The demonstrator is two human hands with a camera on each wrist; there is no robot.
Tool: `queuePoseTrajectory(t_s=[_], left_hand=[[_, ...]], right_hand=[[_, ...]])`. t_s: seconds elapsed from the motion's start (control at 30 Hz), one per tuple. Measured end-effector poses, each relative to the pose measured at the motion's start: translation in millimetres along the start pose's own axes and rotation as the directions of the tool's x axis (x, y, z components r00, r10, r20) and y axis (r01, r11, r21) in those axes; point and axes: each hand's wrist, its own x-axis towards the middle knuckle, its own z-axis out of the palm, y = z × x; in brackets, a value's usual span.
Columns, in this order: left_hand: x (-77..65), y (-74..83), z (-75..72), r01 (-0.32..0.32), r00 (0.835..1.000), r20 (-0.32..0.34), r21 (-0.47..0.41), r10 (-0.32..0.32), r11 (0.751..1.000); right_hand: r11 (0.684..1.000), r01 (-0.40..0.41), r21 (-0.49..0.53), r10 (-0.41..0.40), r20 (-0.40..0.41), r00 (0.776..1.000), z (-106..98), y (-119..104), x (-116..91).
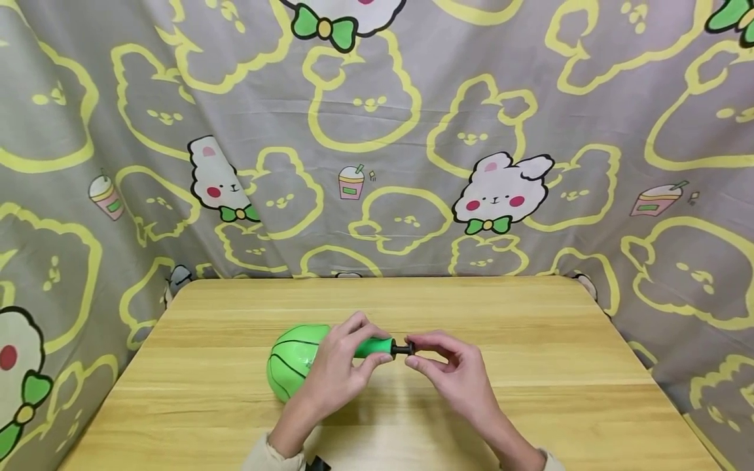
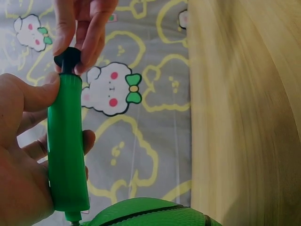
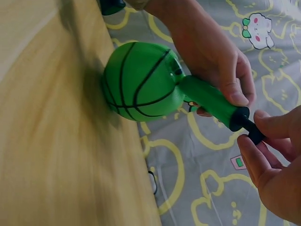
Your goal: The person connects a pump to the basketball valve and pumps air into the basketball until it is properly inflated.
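Left fingers [image 1: 358,326] curled, right fingers [image 1: 434,339] pinched.

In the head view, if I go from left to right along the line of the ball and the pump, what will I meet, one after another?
Green ball → left hand → black pump handle → right hand. The pump's green barrel overlaps with the left hand, so I leave it out.

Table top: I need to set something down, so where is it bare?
The table top is bare right of the right hand, left of the green ball, and along the far strip before the curtain. The middle is crowded: the left hand grips the green pump beside the ball, and the right hand pinches its black handle.
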Motion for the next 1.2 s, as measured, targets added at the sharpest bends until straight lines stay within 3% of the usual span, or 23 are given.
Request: queuePoseTrajectory(t_s=[0.3,0.53,0.93,1.2], left_hand=[[-1.8,1.3,-0.8,0.025,1.000,0.009,-0.026,-0.025,0.999],[-2.6,-2.0,-0.4,0.029,0.999,-0.028,-0.010,-0.029,1.000],[-1.3,0.4,0.3,0.057,0.998,-0.046,0.066,-0.054,0.996],[-2.9,2.3,3.9,0.033,0.999,-0.038,0.168,-0.027,0.985]], right_hand=[[0.999,0.027,-0.023,-0.026,0.042,0.999,-9,-7,1],[0.998,0.046,-0.049,-0.043,0.064,0.997,-28,-16,4],[0.990,0.023,-0.141,-0.014,0.065,0.998,-67,-34,7],[0.983,0.016,-0.185,-0.001,0.078,0.997,-77,-36,9]])
